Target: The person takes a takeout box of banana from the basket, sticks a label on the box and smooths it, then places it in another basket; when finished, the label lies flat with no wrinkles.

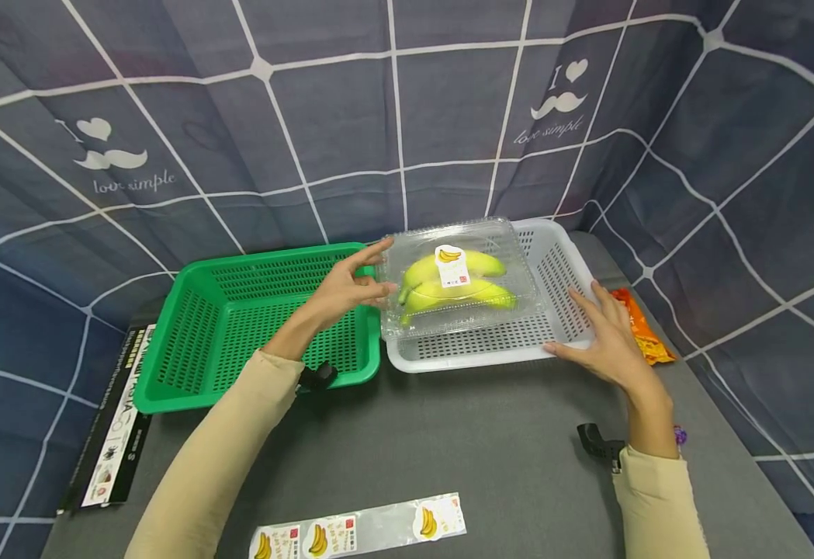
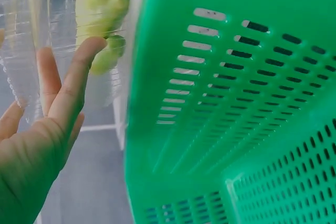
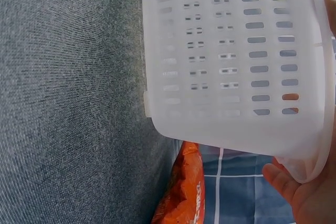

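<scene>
A clear plastic clamshell box (image 1: 417,314) with yellow-green bananas (image 1: 458,293) inside lies over the left part of a white perforated basket (image 1: 566,244). A banana-print label (image 1: 452,268) is stuck on its lid. At the box's left end is my left hand (image 1: 347,286), fingers extended and spread, fingertips against the plastic; the left wrist view shows these fingers in front of the bananas' stem ends (image 2: 107,59). My right hand (image 1: 609,345) spans the basket's near right corner with spread fingers. Its thumb lies along the front rim, and some fingers reach over the right side.
A green perforated basket (image 1: 200,272) stands left of the white one. An orange snack packet (image 1: 640,326) lies beyond my right hand. Near the front edge is a strip of banana labels (image 1: 387,529). A long black-and-white box (image 1: 116,423) lies at the left. Behind hangs a checked curtain (image 1: 337,101).
</scene>
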The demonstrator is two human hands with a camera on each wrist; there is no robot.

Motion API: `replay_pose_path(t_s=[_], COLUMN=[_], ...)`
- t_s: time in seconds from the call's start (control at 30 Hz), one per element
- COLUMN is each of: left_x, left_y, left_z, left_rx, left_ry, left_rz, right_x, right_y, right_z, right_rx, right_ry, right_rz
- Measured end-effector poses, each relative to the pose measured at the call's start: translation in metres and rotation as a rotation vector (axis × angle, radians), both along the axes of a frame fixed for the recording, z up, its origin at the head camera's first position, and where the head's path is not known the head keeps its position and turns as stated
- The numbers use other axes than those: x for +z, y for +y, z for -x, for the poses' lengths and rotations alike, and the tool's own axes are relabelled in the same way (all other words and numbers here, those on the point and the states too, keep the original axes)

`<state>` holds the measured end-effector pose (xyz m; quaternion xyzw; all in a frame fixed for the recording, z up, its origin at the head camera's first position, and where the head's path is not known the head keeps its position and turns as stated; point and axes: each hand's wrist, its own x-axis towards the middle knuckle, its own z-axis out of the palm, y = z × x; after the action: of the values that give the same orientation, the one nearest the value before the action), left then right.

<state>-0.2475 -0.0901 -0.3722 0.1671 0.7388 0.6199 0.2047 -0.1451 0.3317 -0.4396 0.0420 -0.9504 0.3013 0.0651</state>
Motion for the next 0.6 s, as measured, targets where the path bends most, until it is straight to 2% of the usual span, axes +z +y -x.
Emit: replay_pose_path(t_s=[0.1, 0.3, 0.43, 0.6], left_x=[-0.004, -0.011, -0.016, -0.02], left_y=[0.015, 0.035, 0.043, 0.051], left_z=[0.008, 0.016, 0.023, 0.028], left_rx=[-0.027, -0.071, -0.079, -0.076], left_ry=[-0.01, -0.012, 0.001, 0.002], left_rz=[0.023, 0.073, 0.137, 0.16], right_x=[0.0, 0.001, 0.0, 0.001], right_y=[0.0, -0.002, -0.003, -0.002], right_z=[0.0, 0.001, 0.001, -0.001], right_rx=[-0.001, 0.008, 0.01, 0.001], right_ry=[-0.003, 0.009, 0.022, 0.029], right_rz=[0.001, 0.008, 0.002, -0.009])
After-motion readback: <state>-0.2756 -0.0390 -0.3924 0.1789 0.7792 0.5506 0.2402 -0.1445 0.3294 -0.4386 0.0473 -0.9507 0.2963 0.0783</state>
